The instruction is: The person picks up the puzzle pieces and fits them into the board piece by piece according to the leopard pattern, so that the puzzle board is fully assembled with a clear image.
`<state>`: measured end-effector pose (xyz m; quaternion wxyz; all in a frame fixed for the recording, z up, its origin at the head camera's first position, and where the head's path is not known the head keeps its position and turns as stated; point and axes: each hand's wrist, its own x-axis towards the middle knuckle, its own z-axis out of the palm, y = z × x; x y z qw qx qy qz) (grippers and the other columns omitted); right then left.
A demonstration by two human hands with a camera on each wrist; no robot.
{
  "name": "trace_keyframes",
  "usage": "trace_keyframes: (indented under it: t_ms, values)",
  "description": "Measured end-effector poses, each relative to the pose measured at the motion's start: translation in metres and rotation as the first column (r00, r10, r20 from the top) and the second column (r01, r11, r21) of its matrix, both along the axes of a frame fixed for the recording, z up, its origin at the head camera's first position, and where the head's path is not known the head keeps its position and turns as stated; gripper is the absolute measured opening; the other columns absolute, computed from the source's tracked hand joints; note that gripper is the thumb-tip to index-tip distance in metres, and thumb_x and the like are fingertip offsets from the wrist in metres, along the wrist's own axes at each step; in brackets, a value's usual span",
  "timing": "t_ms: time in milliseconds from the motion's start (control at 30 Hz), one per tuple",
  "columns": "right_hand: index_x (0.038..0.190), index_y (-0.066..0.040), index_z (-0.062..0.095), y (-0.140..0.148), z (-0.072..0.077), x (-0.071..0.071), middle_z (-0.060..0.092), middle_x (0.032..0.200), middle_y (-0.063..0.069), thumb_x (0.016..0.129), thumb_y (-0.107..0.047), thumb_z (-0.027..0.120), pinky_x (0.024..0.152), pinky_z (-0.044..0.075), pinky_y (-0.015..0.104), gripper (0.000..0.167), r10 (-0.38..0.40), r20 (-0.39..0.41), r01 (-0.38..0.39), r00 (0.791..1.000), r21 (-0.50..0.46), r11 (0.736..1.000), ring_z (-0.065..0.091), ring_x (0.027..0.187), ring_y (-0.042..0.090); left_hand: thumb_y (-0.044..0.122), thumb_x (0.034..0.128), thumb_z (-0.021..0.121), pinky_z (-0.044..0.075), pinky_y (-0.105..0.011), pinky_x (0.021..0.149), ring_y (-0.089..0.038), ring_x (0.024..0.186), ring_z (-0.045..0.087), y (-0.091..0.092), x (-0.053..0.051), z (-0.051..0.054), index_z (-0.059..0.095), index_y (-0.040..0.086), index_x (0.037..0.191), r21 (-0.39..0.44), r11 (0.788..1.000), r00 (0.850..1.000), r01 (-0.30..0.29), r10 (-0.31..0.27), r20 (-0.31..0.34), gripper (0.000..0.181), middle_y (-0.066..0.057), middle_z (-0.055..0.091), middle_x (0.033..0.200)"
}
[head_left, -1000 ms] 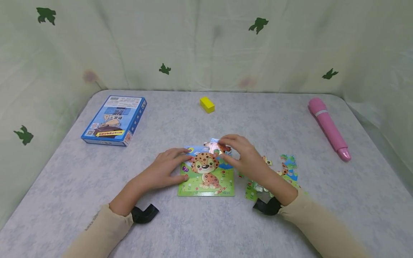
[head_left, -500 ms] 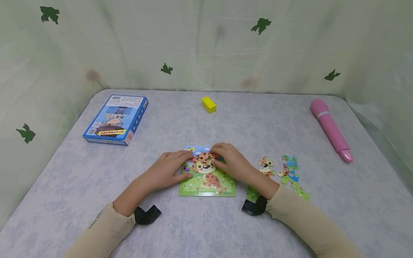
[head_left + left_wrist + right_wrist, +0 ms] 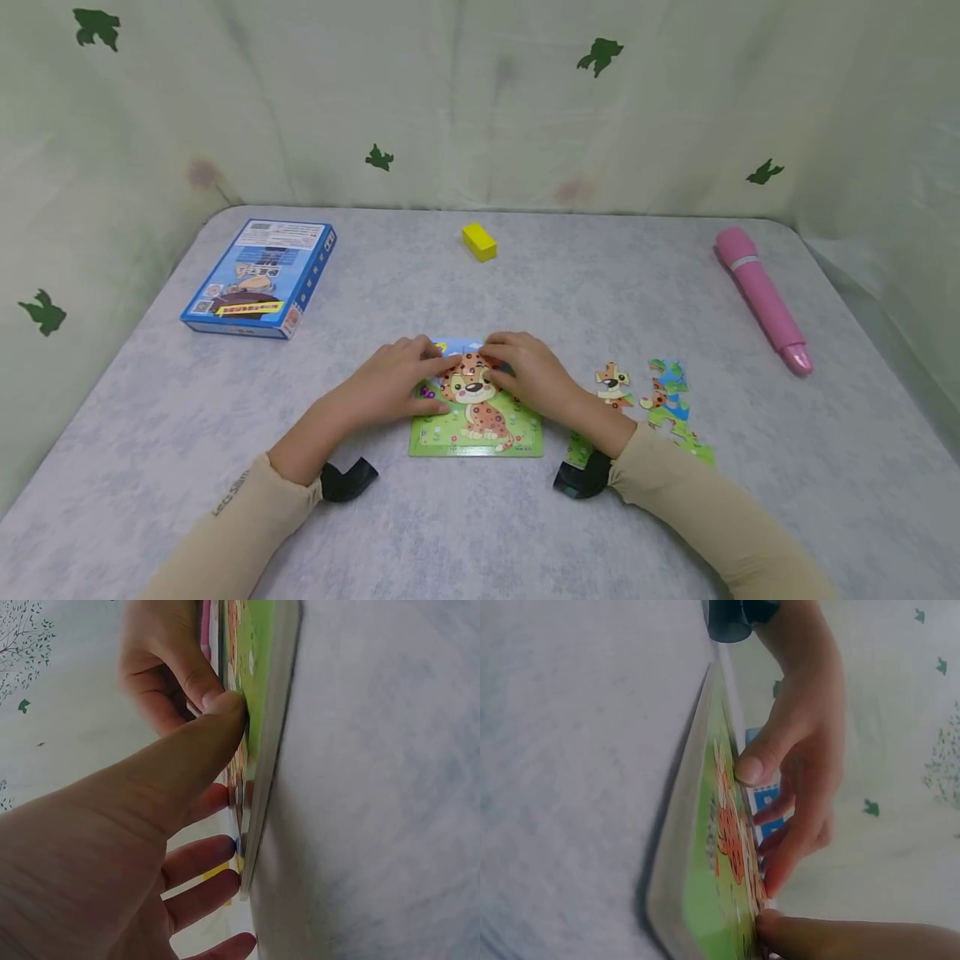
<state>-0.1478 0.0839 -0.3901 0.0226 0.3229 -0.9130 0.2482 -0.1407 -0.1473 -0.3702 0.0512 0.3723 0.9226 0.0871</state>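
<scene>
A square puzzle board (image 3: 435, 440) with a spotted leopard cub on green grass lies flat before me. My left hand (image 3: 390, 382) rests on its left side, thumb and fingers spread; the left wrist view shows its fingertips along the board's edge. My right hand (image 3: 534, 379) is over the upper right part, thumb and fingertips bent down around a puzzle piece that the hand mostly covers. In the right wrist view a right finger (image 3: 840, 937) touches the picture. Loose puzzle pieces (image 3: 613, 379) lie right of the board, partly behind the right forearm.
More joined pieces (image 3: 671, 392) lie farther right on the grey table. A blue box (image 3: 258, 279) stands at the back left, a yellow block (image 3: 479, 242) at the back middle. On the right is a pink microphone-like stick (image 3: 763, 296).
My right hand has moved left and down, bringing the puzzle piece from above the board's top edge onto its upper right area. My left hand has stayed on the board, shifting slightly.
</scene>
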Motion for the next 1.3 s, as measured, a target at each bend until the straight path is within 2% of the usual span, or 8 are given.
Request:
trace_keyframes:
  t_ms: [167,300,500,667,800,967,1100,1300]
  values:
    - [0.116,-0.010,0.062,0.000,0.002,0.000,0.052,0.119,0.007,0.084,-0.025,0.065,0.089,0.037,0.040,0.036,0.011,0.043,-0.011,0.999,0.002,1.000,0.047,0.106,0.023,0.053,0.0749,0.064,0.038,-0.042,0.080,-0.024,0.097,0.046,-0.002,0.000,0.000,0.046,0.016,0.133,0.019,1.000,1.000,0.014,-0.015,0.014,0.071,-0.010,0.046,0.117]
    - [0.122,-0.010,0.056,0.004,0.006,0.000,0.047,0.125,0.008,0.084,-0.030,0.063,0.094,0.032,0.043,0.043,0.025,0.154,-0.025,0.988,0.000,1.000,0.041,0.113,0.024,0.054,0.0743,0.065,0.037,-0.044,0.083,-0.025,0.102,0.046,-0.003,0.000,-0.002,0.046,0.016,0.133,0.043,0.999,1.000,0.009,-0.009,0.013,0.072,-0.011,0.046,0.120]
    - [0.130,-0.008,0.045,0.015,0.020,0.006,0.038,0.132,0.009,0.084,-0.027,0.064,0.095,0.034,0.042,0.053,0.017,0.268,0.012,0.963,-0.106,0.994,0.036,0.120,0.024,0.054,0.0741,0.065,0.036,-0.044,0.085,-0.025,0.105,0.044,-0.003,0.000,-0.005,0.046,0.017,0.134,0.056,0.998,1.000,-0.010,0.009,0.024,0.072,-0.010,0.045,0.122]
    - [0.133,-0.011,0.040,0.042,0.039,0.019,0.033,0.135,0.006,0.084,-0.023,0.065,0.095,0.034,0.043,0.056,-0.017,0.184,0.062,0.983,-0.243,0.968,0.031,0.123,0.021,0.055,0.0740,0.064,0.035,-0.045,0.085,-0.026,0.107,0.043,-0.004,0.000,-0.006,0.045,0.018,0.134,0.059,0.998,1.000,-0.011,0.010,0.017,0.073,-0.010,0.044,0.123]
    - [0.132,-0.009,0.041,0.075,0.049,0.029,0.038,0.133,0.006,0.080,-0.015,0.069,0.094,0.033,0.044,0.060,-0.076,0.033,0.083,0.997,-0.337,0.938,0.035,0.121,0.020,0.055,0.0744,0.063,0.034,-0.045,0.086,-0.026,0.109,0.042,-0.005,0.001,-0.005,0.043,0.018,0.135,0.053,0.998,1.000,-0.014,0.013,0.017,0.074,-0.010,0.043,0.124]
    - [0.131,-0.006,0.044,0.120,0.050,0.039,0.044,0.129,0.005,0.073,-0.002,0.073,0.092,0.033,0.031,0.065,-0.190,-0.072,0.150,0.979,-0.372,0.916,0.041,0.112,0.020,0.055,0.0750,0.063,0.033,-0.045,0.087,-0.026,0.110,0.040,-0.006,0.002,-0.006,0.043,0.018,0.136,0.053,0.998,1.000,-0.018,0.017,0.021,0.074,-0.009,0.042,0.125]
    - [0.131,-0.007,0.044,0.149,0.042,0.046,0.046,0.127,0.006,0.072,0.000,0.073,0.091,0.029,0.016,0.066,-0.271,-0.071,0.230,0.960,-0.354,0.907,0.042,0.110,0.014,0.055,0.0751,0.063,0.033,-0.046,0.088,-0.026,0.110,0.040,-0.007,0.002,-0.007,0.043,0.019,0.135,0.057,0.998,1.000,-0.022,0.021,0.019,0.073,-0.009,0.042,0.125]
    - [0.130,-0.006,0.044,0.176,0.025,0.052,0.046,0.126,0.009,0.076,-0.005,0.071,0.087,0.029,0.010,0.060,-0.336,0.016,0.324,0.942,-0.314,0.893,0.041,0.110,0.010,0.056,0.0745,0.062,0.032,-0.046,0.088,-0.026,0.110,0.040,-0.006,0.002,-0.007,0.043,0.020,0.136,0.056,0.998,1.000,-0.022,0.022,0.013,0.074,-0.009,0.041,0.126]
